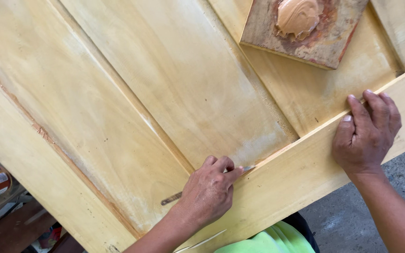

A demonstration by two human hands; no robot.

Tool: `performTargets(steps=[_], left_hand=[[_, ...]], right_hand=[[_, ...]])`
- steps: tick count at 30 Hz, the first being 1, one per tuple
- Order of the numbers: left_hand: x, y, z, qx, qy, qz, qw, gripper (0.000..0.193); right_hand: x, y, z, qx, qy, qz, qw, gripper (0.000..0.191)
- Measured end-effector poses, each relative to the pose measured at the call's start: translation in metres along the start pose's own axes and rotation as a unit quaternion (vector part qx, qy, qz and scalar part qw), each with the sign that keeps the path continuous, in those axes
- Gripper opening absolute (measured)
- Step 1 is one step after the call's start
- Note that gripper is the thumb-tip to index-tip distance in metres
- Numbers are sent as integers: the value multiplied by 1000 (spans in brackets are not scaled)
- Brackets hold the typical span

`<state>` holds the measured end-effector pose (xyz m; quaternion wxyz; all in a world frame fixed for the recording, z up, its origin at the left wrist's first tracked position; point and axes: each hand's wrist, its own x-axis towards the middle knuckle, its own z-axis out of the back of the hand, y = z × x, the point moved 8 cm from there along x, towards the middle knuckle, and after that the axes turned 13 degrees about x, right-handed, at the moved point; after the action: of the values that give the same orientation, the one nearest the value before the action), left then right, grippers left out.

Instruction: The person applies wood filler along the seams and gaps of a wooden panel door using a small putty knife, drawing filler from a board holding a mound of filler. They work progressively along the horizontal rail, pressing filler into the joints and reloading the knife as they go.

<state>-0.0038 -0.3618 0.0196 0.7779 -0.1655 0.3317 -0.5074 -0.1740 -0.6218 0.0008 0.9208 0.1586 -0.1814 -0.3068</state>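
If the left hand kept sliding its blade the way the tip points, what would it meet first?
The left hand aims its blade along the panel-rail seam; the way looks free until the right hand, though depth is unclear.

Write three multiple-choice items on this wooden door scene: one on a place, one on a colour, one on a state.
1. Where does the small board with filler lie?
A. On the door panel
B. On the floor
C. In the right hand

2. What colour is the blob of filler?
A. White
B. Tan-pink
C. Black

3. What is the left hand doing?
A. Lying open and empty
B. Pinching a thin metal blade at the door's rail
C. Lifting the board

Key: 1 A, it rests on the door; 2 B, the paste is tan-pink; 3 B, the fingers pinch the blade while the right hand rests on the rail.
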Motion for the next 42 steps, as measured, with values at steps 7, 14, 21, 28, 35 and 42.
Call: performTargets(steps=[7, 14, 21, 28, 35, 42], left_hand=[[42, -37, -5, -47, -110, -38, 992, 30], [-1, -7, -2, 12, -31, -14, 999, 38], [51, -46, -5, -16, -68, -16, 997, 36], [27, -34, -17, 35, -44, -38, 998, 30], [-25, 0, 5, 24, -48, -10, 999, 35], [-90, 42, 28, -86, -202, 160, 962, 32]], right_hand=[[3, 7, 0, -21, 7, 8, 1000, 37], [0, 3, 1, -18, 1, 7, 1000, 38], [1, 4, 0, -31, 4, 11, 999, 37], [-2, 0, -1, -17, 6, 8, 1000, 36], [2, 6, 1, -14, 2, 18, 1000, 35], [11, 12, 7, 59, -13, -3, 998, 42]])
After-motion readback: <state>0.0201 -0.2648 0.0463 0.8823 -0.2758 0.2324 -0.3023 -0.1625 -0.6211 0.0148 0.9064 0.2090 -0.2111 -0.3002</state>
